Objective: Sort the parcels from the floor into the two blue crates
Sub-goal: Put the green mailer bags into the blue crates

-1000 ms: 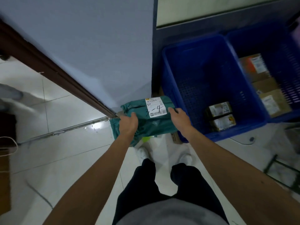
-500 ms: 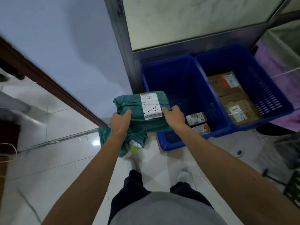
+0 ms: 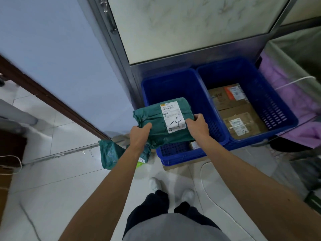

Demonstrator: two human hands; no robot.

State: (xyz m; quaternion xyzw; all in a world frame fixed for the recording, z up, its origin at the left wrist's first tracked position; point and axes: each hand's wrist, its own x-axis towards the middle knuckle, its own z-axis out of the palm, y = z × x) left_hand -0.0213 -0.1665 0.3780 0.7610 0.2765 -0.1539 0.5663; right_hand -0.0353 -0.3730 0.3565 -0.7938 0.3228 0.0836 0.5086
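Note:
I hold a green bagged parcel with a white label marked "4" in both hands, above the near left corner of the left blue crate. My left hand grips its left end and my right hand its right end. A small box in the left crate is mostly hidden by the parcel. The right blue crate holds two brown cardboard boxes. Another green bagged parcel lies on the floor by the doorway.
The crates stand against a metal-framed panel. A wall and brown door frame run along the left. A white cable trails on the tiled floor. Purple cloth hangs at the right.
I have lifted the green parcel off the floor pile and carried it to the right, over the left crate; my view has shifted so both crates show fully.

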